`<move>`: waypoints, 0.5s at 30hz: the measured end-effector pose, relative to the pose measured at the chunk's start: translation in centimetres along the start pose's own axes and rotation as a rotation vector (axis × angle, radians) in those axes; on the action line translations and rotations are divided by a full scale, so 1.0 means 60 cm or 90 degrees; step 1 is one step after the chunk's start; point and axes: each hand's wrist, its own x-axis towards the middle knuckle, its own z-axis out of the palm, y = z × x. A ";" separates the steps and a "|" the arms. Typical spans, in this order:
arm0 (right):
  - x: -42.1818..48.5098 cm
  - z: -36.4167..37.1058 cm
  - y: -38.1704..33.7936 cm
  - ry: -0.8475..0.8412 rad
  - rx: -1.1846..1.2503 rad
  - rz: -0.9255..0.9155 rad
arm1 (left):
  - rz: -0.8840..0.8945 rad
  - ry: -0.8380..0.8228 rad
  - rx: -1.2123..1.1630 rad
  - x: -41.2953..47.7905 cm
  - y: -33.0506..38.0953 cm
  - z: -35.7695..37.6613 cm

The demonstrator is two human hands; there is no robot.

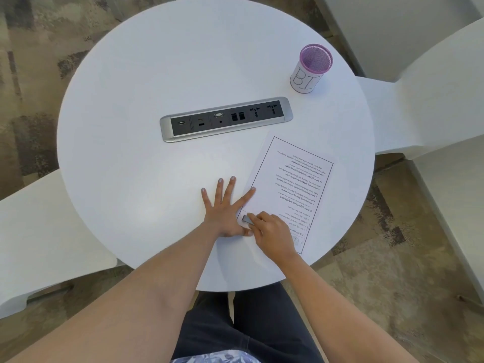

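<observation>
A printed sheet of paper lies at an angle on the round white table, to the right of centre. My left hand lies flat with fingers spread, its index fingertip and thumb on the sheet's left edge. My right hand pinches a small grey flat object at the sheet's near left corner. I cannot tell what the grey object is.
A silver and black socket panel is set into the table's middle. A purple mesh cup with a white label stands at the far right. White chairs stand left and right of the table, over patterned carpet.
</observation>
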 end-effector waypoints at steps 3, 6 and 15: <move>0.007 0.005 -0.008 0.005 0.119 0.122 | 0.008 0.004 -0.002 0.001 -0.002 0.000; 0.024 0.010 -0.011 0.045 0.284 0.312 | 0.010 0.006 -0.012 0.000 -0.003 0.001; 0.001 0.001 0.008 -0.044 0.149 0.158 | 0.007 -0.006 -0.009 -0.004 -0.001 -0.003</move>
